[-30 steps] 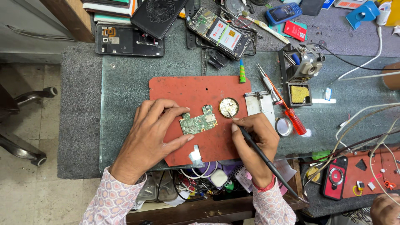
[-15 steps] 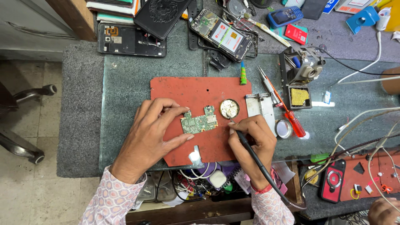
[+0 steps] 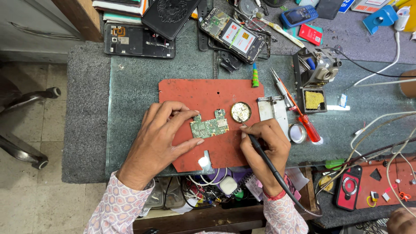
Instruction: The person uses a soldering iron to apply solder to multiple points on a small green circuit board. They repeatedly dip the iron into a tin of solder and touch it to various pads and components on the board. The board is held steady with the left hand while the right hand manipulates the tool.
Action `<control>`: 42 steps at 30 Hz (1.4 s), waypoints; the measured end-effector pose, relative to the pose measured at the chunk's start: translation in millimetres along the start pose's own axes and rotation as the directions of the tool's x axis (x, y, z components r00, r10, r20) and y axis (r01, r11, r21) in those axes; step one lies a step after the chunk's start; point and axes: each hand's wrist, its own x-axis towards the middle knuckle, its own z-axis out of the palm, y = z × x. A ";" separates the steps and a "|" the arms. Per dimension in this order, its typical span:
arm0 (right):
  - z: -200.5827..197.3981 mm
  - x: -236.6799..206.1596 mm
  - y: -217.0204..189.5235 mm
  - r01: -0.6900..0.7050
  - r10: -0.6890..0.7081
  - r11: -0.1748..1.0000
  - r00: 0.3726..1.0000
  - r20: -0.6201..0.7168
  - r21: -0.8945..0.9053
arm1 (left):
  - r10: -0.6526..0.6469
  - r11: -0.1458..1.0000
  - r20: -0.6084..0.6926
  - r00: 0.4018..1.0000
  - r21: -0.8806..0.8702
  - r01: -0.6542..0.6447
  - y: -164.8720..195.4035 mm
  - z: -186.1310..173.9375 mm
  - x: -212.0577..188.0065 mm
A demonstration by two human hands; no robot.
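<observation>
A small green circuit board [image 3: 211, 126] lies on a red work mat [image 3: 208, 95]. My left hand [image 3: 162, 136] rests on the mat with its fingertips pinning the board's left edge and lower side. My right hand [image 3: 266, 145] grips a black soldering iron [image 3: 260, 151] like a pen. Its tip touches a round tin of flux [image 3: 241, 112] just right of the board. The iron's cable runs off past my right wrist.
Opened phones [image 3: 138, 41], [image 3: 232, 32] lie at the back of the glass-topped bench. A red-handled screwdriver [image 3: 299, 115], a soldering stand [image 3: 318, 71], a small round tin [image 3: 297, 132] and white cables [image 3: 381, 125] sit to the right. Another person's hand [image 3: 401, 221] shows at the bottom right.
My right hand has turned the iron's tip up from the board's right edge to the round tin. My left hand stays on the board.
</observation>
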 end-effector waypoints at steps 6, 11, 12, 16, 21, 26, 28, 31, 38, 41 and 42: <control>-3.3 -5.6 2.9 0.057 -0.059 0.997 0.998 -0.027 -0.055 | -0.007 1.000 0.012 1.000 -0.005 0.007 -0.6 0.6 -2.0; -3.3 -16.3 1.8 -0.055 0.063 0.988 0.997 -0.052 0.147 | 0.019 1.000 -0.015 1.000 0.002 -0.018 -1.3 0.0 -2.9; -1.7 -19.2 0.1 -0.096 0.104 0.980 0.994 -0.035 0.172 | 0.025 1.000 -0.022 0.999 0.005 -0.025 -1.3 0.1 -2.8; 5.3 -29.4 -9.6 -0.074 0.065 0.987 0.996 0.068 0.145 | 0.031 0.999 -0.023 0.999 0.021 -0.030 -0.7 0.3 -3.4; 8.2 -28.7 -13.2 0.025 -0.028 0.999 0.996 0.088 0.040 | 0.021 1.000 -0.023 1.000 0.008 -0.021 -0.2 0.4 -5.1; 10.0 -33.0 -10.7 -0.043 0.042 0.999 0.997 0.062 0.028 | 0.010 1.000 -0.012 1.000 0.016 -0.010 0.9 0.5 -7.0; 11.2 -35.4 -9.5 -0.106 0.101 0.991 0.993 0.059 0.078 | 0.011 1.000 -0.012 1.000 0.021 -0.011 1.0 1.3 -7.5; 10.5 -35.3 -8.7 0.006 -0.007 1.000 0.996 0.088 0.013 | 0.002 1.000 -0.003 1.000 0.025 -0.002 0.3 3.1 -7.5; 12.6 -31.3 -13.4 0.099 -0.093 0.994 0.989 0.116 -0.044 | -0.006 1.000 0.008 1.000 0.019 0.006 -0.7 4.5 -8.8; 13.7 -29.5 -13.8 0.128 -0.121 0.990 0.986 0.112 -0.057 | -0.004 1.000 0.007 1.000 0.026 0.003 -0.5 3.8 -9.0; 14.0 -28.9 -13.8 0.138 -0.131 0.989 0.985 0.113 -0.056 | -0.001 1.000 0.006 1.000 0.028 0.001 -0.5 3.3 -9.1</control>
